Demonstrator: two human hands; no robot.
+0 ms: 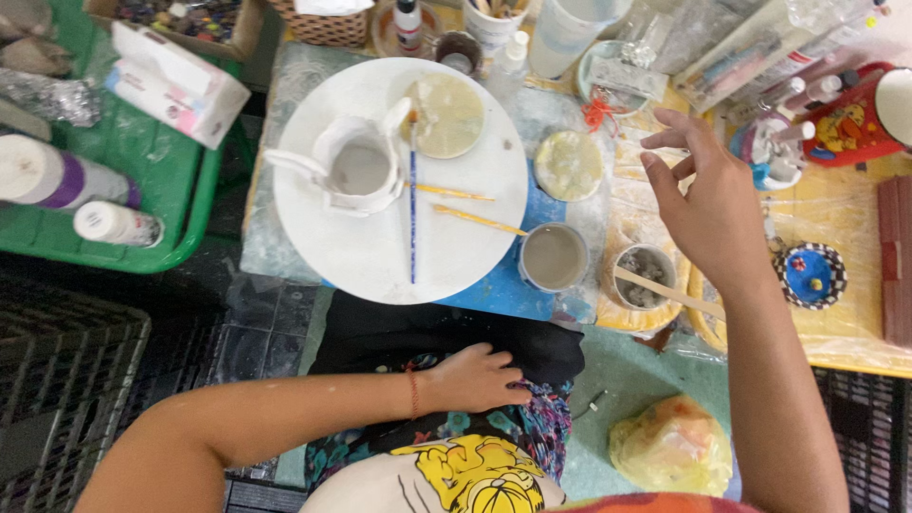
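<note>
A: Pitcher (359, 169), white clay, sitting unpainted on the turntable (475, 256); blue brush (412, 204) lying beside it.

B: I'm hovering my right hand (708, 214) open, empty; left hand (475, 378) resting loosely on my lap.
</note>
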